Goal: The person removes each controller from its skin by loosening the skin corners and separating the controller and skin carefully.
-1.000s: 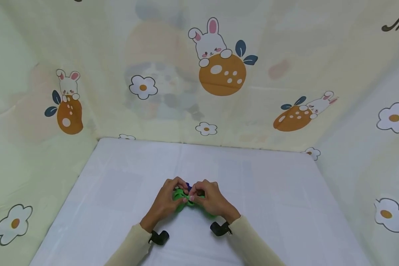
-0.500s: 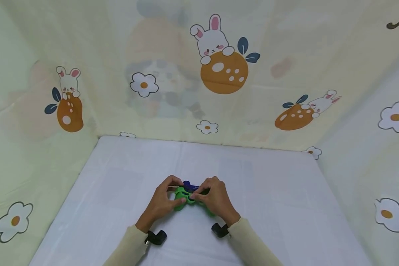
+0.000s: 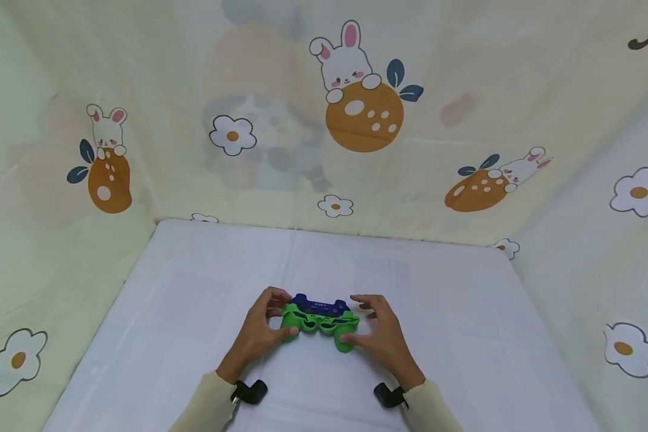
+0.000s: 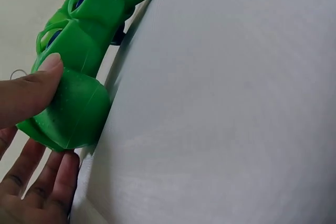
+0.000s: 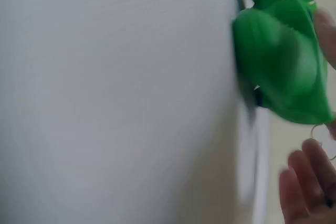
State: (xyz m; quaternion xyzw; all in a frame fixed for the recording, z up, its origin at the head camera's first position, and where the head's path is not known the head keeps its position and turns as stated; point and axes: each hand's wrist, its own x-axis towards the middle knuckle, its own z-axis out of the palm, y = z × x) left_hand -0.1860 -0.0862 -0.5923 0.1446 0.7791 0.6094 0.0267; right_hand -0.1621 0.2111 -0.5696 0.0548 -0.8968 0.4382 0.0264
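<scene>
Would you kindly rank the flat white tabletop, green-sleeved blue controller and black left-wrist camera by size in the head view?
1. Flat white tabletop
2. Green-sleeved blue controller
3. Black left-wrist camera

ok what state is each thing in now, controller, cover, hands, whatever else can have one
Blue Sony game controller: partly covered, its far section bare
Green controller cover: on over both grips and the near side
Left hand: holding one grip, thumb on top
Right hand: thumb against the other grip, other fingers loosely extended
White table covering: spread flat, faintly creased
</scene>
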